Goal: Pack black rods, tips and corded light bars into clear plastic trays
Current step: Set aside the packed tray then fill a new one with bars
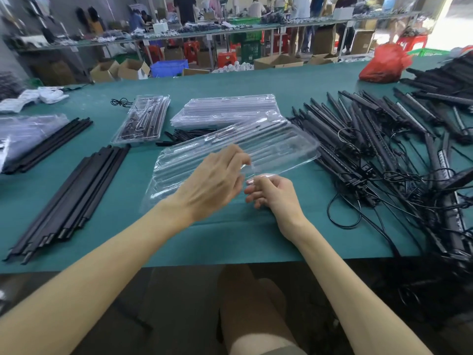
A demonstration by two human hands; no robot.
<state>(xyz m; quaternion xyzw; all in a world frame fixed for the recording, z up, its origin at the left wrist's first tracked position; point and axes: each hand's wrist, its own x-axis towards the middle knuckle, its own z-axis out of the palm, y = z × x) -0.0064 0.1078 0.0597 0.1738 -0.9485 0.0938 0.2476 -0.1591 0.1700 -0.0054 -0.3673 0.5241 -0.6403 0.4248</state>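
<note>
Tray [268, 142] of clear ribbed plastic, near edge pinched by left hand [215, 178] and right hand [273, 193]

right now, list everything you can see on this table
empty clear tray: one, clear, centre, held tilted
clear tray stack: one, clear, behind it
packed tray: one, clear, left of the stack
black rods: two bundles, black, left
black tips: small pile, black, before the stack
corded light bars: big heap, black, right
red bag: one, red, far right
table cover: one, green, under everything
left hand: one, pinching the held tray's rim
right hand: one, fingers curled at that rim
</note>
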